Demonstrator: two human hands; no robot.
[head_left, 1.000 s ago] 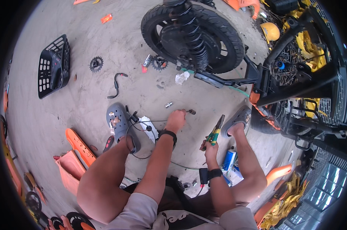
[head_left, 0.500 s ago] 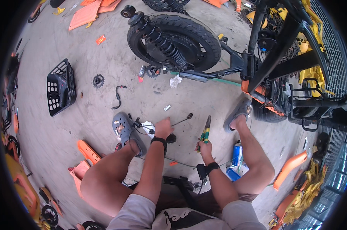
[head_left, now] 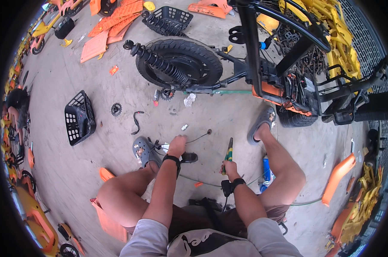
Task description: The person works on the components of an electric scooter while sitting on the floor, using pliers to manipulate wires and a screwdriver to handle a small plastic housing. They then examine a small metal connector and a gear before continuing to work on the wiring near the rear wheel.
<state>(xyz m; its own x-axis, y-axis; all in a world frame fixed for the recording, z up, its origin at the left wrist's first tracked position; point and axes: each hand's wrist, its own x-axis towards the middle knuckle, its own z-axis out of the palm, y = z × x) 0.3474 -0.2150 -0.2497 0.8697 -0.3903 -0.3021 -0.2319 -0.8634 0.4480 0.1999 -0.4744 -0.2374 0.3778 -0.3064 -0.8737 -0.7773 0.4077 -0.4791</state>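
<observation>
My left hand [head_left: 177, 144] is closed on a thin black cable [head_left: 197, 138] whose dark end piece [head_left: 209, 132] rests farther right. A small dark object [head_left: 189, 157] lies just right of that hand, too small to name. My right hand [head_left: 228, 168] grips green-and-yellow pliers [head_left: 229, 150], jaws pointing away from me, between my spread legs. A small silver cylinder [head_left: 184, 127] lies ahead on the concrete floor [head_left: 138, 94], near a bent black tube [head_left: 136, 122].
A black wheel [head_left: 179, 60] with a spring shock and a black frame [head_left: 260, 55] stand ahead. Around me lie a black basket [head_left: 80, 118], a sprocket [head_left: 116, 109], spray cans [head_left: 267, 169], orange panels [head_left: 337, 177] and yellow parts [head_left: 339, 43]. Another person [head_left: 17, 103] crouches at the far left.
My left hand has moved leftward and slightly away from me with the cable. My right hand and pliers have shifted a little nearer me. The view has tilted up, showing more floor ahead.
</observation>
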